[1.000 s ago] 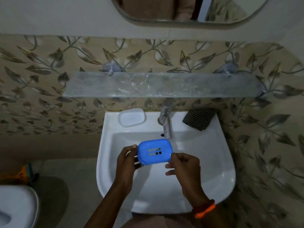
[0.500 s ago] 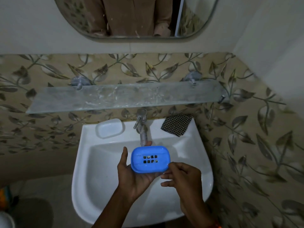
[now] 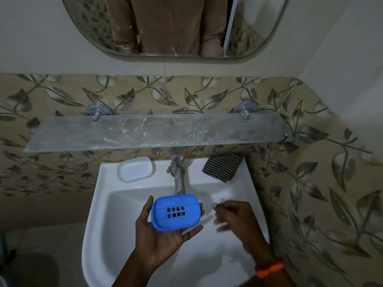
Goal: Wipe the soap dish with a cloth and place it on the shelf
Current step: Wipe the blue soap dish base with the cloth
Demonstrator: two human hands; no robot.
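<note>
Blue soap dish (image 3: 176, 212) cradled in the left hand (image 3: 159, 235), fingers curled under its rim, over the sink (image 3: 107, 224). Right hand (image 3: 236, 220) just beside, loose, empty. Likely light, rigid, slick plastic; best pinched by the long edges. Checked cloth (image 3: 223, 166) beyond the grip, unused

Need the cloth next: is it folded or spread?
Folded: the black-and-white checked cloth lies as a compact bundle on the white sink's back right corner.
</note>
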